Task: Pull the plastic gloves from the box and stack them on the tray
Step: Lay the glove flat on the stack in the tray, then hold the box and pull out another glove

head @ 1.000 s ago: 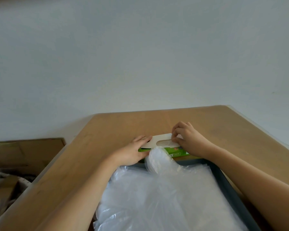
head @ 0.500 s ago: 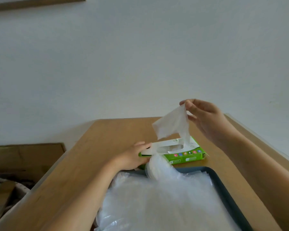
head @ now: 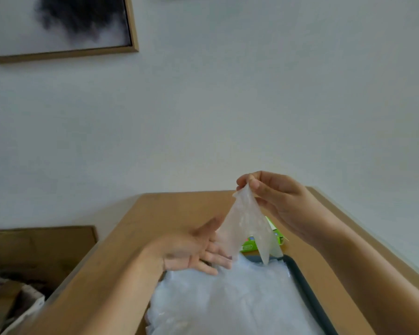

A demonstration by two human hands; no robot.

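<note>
Now the pull looks done for this glove, and the step in hand, as I judge it, is bringing it to the tray. The right hand (head: 283,206) holds a thin clear glove (head: 247,226) by its top edge, grip narrow, thumb and forefinger pinched on the film. It is raised above the green box (head: 249,246), which shows only in part behind the hanging plastic. The glove's finger ends dangle just over the far rim of the dark tray (head: 305,291). The left hand (head: 194,250) lies palm up with straight fingers, grip wide and holding nothing, at the glove's lower left edge; whether it touches the film I cannot tell. A pile of gloves (head: 228,303) fills the tray on the counter (head: 169,213). Next, I think, the left hand should take the loose lower edge, so both hands can lower the glove flat onto the pile. Film this light may cling or crumple.
</note>
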